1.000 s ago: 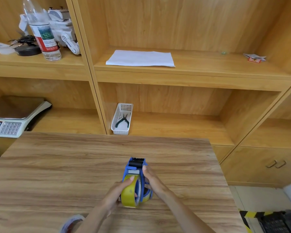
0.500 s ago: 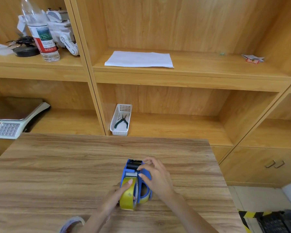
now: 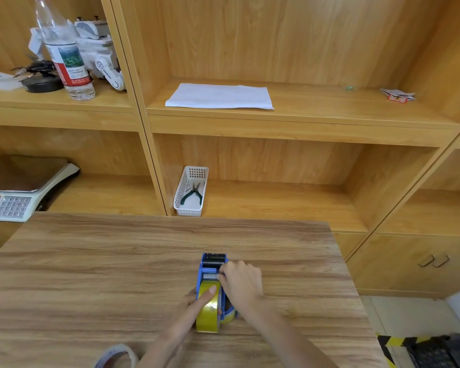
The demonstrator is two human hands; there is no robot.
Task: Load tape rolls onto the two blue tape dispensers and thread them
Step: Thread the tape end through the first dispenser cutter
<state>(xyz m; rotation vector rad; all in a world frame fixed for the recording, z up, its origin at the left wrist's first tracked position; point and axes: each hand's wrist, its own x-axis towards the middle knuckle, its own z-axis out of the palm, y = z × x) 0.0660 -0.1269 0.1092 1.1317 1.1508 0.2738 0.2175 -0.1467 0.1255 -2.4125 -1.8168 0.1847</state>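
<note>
Scale (image 3: pixel 14 192) with keypad, far left of the blue tape dispenser (image 3: pixel 213 264), on the lower shelf beyond the wooden table (image 3: pixel 104 261). Water bottle (image 3: pixel 65 53) with red-and-white label, up and left of the dispenser, upright on the upper shelf beside a white robot toy (image 3: pixel 98 46). Clear tape roll (image 3: pixel 116 355), down and left of the dispenser, flat at the table's near edge, partly cut off by the frame. Left hand (image 3: pixel 197 301), pressed against the dispenser's left side, index finger laid along the top of the yellow tape roll (image 3: pixel 209 312), other fingers curled against the frame; steadying rather than wrapped around. Yellow tape roll upright in the dispenser's near end. White basket (image 3: pixel 182 193) holding green-handled pliers (image 3: pixel 193 195), straight beyond the dispenser, on the lower shelf. White paper sheet (image 3: pixel 219 96), above that, on the upper shelf. Dispenser itself standing on the table, near the right-hand middle, black roller and toothed blade at its far end. Right hand (image 3: pixel 241 284), against the dispenser's right side, fingertips pinched at the metal plate just behind the roller; whether tape lies between them, cannot tell. Small red-and-white packet (image 3: pixel 397 95), far up and right of the dispenser, on the upper shelf.
</note>
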